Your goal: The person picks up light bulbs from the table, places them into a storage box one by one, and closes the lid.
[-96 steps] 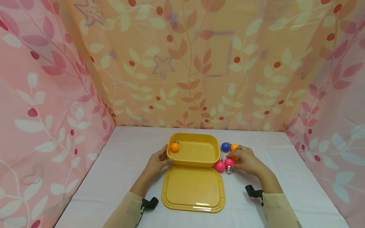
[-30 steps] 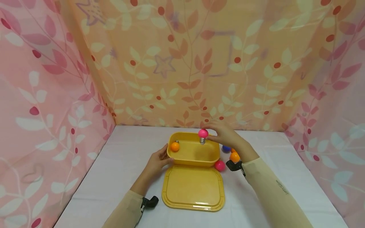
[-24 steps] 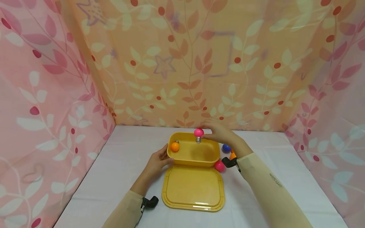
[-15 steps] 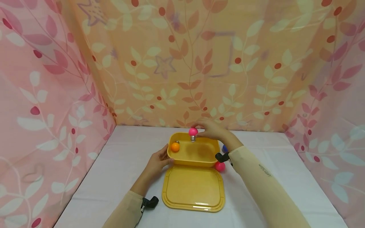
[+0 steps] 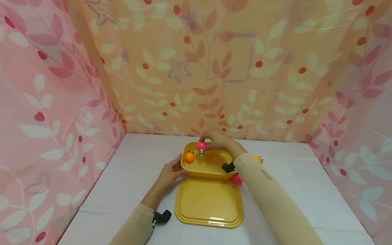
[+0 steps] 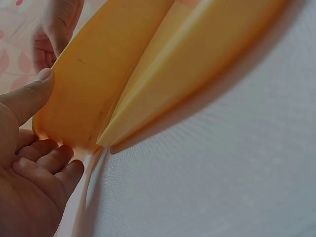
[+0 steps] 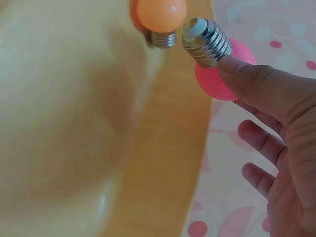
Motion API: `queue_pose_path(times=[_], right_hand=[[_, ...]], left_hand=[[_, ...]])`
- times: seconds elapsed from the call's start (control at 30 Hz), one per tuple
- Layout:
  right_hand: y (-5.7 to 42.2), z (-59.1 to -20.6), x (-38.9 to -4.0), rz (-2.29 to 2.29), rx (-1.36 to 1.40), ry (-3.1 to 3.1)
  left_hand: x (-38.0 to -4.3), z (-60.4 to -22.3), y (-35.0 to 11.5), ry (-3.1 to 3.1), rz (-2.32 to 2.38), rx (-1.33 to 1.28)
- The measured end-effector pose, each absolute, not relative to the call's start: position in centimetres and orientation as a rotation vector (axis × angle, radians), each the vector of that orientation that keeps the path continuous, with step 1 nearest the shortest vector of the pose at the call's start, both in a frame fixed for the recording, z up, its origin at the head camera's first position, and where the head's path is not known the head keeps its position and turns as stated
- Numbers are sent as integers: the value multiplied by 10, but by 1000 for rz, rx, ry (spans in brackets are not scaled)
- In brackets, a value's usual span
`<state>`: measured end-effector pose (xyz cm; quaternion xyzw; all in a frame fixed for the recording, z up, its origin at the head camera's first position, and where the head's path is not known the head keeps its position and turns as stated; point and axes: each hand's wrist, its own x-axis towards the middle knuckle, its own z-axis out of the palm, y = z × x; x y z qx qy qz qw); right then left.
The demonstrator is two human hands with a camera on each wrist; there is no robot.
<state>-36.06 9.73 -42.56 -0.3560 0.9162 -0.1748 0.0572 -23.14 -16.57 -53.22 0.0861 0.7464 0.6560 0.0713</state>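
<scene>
My right hand pinches a pink light bulb between thumb and fingers, its metal screw base pointing down. It hangs over the back left part of a yellow plastic box. In the right wrist view, the bulb's screw base shows near an orange light bulb that lies in the box. My left hand grips the box's left end; the left wrist view shows the thumb at the rim and curled fingers at the lower wall.
The yellow lid lies flat in front of the box. Another pink bulb sits by the box's front right corner. An orange bulb shows beyond my right sleeve, which hides other bulbs. Floral cloth walls stand behind and beside the white tabletop.
My right hand has taken the pink bulb from the group at the right, carried it left over the box and lowered it slightly. The left hand stays at the box.
</scene>
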Motion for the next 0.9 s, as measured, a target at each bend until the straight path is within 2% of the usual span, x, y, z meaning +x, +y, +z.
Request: queue_pose_path(times=[0.53, 0.9], right_hand=[[81, -454, -362, -497, -1058, 2767], [76, -459, -364, -435, -1078, 2802]], left_hand=[[-232, -533, -165, 2263, 1957, 247], [-232, -537, -165, 2275, 1943, 239]])
